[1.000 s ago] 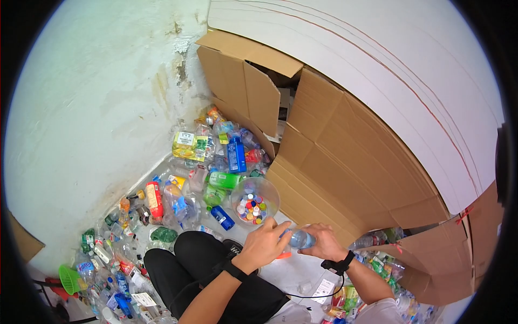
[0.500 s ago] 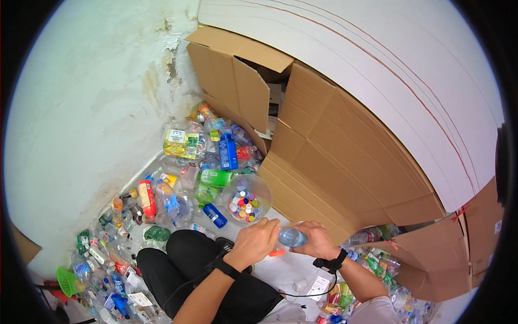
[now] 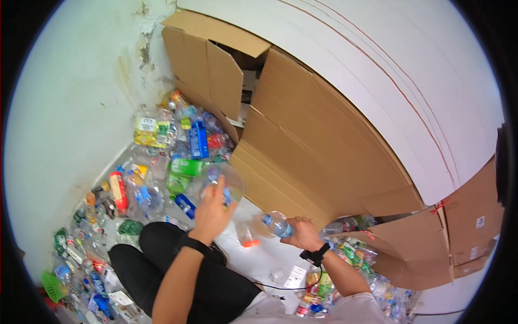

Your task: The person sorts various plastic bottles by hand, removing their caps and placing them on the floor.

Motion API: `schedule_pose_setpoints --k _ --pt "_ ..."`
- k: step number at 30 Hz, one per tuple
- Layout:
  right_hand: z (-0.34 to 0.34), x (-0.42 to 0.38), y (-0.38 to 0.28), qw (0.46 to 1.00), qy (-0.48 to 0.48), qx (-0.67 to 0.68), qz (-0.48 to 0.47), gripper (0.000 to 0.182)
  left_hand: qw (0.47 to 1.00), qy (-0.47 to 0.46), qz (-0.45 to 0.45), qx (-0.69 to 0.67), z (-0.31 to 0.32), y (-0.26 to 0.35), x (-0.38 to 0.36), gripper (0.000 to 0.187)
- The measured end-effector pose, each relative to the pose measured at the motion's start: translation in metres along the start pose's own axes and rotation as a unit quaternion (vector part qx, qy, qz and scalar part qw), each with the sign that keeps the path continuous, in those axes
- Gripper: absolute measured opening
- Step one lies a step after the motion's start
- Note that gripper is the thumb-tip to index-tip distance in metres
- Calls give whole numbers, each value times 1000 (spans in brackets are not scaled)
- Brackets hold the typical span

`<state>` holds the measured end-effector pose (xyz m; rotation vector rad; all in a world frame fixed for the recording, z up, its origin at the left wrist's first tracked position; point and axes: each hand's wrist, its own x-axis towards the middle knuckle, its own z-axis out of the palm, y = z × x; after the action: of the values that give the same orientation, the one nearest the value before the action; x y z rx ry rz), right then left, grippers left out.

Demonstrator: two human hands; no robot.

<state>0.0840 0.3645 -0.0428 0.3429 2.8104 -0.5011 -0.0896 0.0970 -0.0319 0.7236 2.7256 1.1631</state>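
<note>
My left hand (image 3: 212, 216) reaches over a round clear tub (image 3: 237, 181) of coloured bottle caps, its fingers stretched out and apart. The hand hides most of the caps. In my right hand (image 3: 305, 234) lies a clear plastic bottle (image 3: 279, 224), tilted, with its blue-topped end pointing left toward the tub. Below and left of that bottle, a clear container with an orange lid (image 3: 250, 243) rests on the pale floor.
Plastic bottles (image 3: 186, 167) are heaped along the wall at left, and more bottles (image 3: 356, 251) lie at right. Cardboard sheets (image 3: 318, 140) stand ahead. A green basket (image 3: 54, 286) sits at lower left. My bent knees (image 3: 162, 240) are beside the heap.
My left hand has left the bottle and moved left and up to the tub of caps. My right hand keeps the bottle. The view has shifted somewhat.
</note>
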Motion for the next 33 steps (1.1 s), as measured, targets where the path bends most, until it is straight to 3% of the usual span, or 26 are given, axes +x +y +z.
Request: schedule_pose_setpoints --k 3,6,7,9,13,23,33 --pt "18 -9 34 996 -16 -63 58 60 999 39 -22 -20 0 -7 -3 72" --pt "39 -11 60 989 -30 -110 93 59 992 52 -47 -100 -2 -10 -13 66" --pt "42 -9 64 983 -53 -140 109 53 977 16 -115 -177 -7 -4 -16 62" --pt "48 -3 68 969 -92 -188 135 39 976 18 -125 -176 -3 -6 -23 60" --pt "58 20 75 937 -153 -278 148 37 976 31 -114 -185 -6 1 -34 56" --pt "69 66 69 870 -176 -457 60 28 972 44 -102 -208 -20 12 -48 57" --pt "66 74 61 853 -190 -484 56 28 972 56 -81 -213 -24 10 -52 56"
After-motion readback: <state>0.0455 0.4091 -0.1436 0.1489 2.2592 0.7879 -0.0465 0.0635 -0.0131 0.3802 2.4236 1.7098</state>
